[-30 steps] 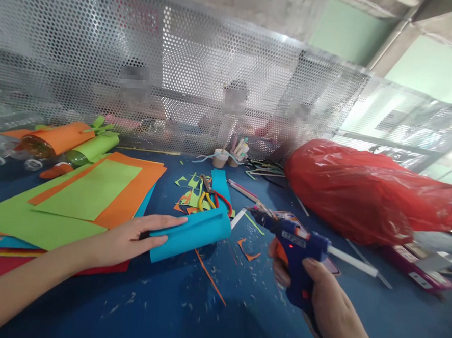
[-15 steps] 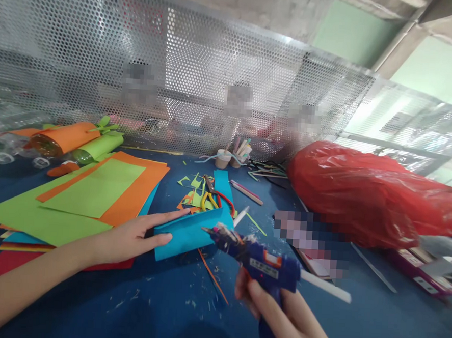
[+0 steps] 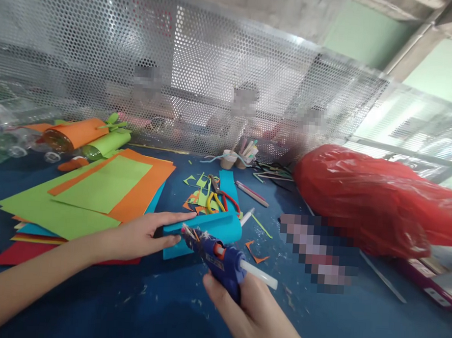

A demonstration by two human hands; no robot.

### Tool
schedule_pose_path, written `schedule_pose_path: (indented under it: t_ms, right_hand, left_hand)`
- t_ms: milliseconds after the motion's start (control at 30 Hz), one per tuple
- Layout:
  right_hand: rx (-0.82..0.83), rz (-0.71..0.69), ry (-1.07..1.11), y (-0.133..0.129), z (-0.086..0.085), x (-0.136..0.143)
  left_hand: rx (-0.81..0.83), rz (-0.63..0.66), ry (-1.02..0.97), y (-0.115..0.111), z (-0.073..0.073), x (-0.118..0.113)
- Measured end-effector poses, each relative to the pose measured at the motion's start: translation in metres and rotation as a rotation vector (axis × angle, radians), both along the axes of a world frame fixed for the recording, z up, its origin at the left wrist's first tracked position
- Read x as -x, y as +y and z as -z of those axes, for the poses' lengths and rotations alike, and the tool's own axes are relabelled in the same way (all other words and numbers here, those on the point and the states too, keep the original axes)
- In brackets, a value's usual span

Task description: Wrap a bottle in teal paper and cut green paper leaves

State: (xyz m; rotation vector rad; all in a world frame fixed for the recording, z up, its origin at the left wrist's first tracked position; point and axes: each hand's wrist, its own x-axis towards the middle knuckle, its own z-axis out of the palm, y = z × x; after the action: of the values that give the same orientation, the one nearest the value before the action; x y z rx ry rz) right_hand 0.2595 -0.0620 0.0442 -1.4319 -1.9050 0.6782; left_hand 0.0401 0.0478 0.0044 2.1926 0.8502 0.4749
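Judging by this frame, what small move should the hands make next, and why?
Perhaps run a little glue along the visible edge of the rolled blue paper: the left hand pinches the roll's left end, and the right hand grips the glue gun, white stick loaded, its tip close to the left fingers.

Red bag point(image 3: 365, 198) – cropped (R edge), obj. point(image 3: 315, 251) pixelated

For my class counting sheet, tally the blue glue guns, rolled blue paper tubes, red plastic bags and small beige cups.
Blue glue gun: 1
Rolled blue paper tube: 1
Red plastic bag: 1
Small beige cups: 2
Total: 5
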Motion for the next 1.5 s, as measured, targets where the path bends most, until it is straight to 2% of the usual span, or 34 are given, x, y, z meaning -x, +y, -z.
schedule_pose_path:
  t_ms: [167, 400, 733, 967, 1500]
  right_hand:
    - [-0.063, 0.054, -0.028, 0.000, -0.003, -0.008]
    - [-0.025, 0.099, -0.074, 0.001, -0.010, -0.028]
    - [-0.004, -0.014, -0.143, 0.000, -0.013, -0.001]
    - [0.010, 0.005, -0.099, 0.000, -0.017, -0.003]
    - [-0.017, 0.291, -0.217, 0.005, -0.009, -0.057]
  left_hand:
    - [-0.009, -0.020, 0.019, -0.001, -0.001, 0.000]
    - [-0.005, -0.034, 0.040, -0.001, 0.000, 0.000]
    - [-0.007, -0.030, 0.011, -0.001, 0.000, -0.002]
    - [0.015, -0.041, 0.017, 0.000, 0.001, -0.002]
    - [0.019, -0.059, 0.083, -0.002, -0.001, -0.001]
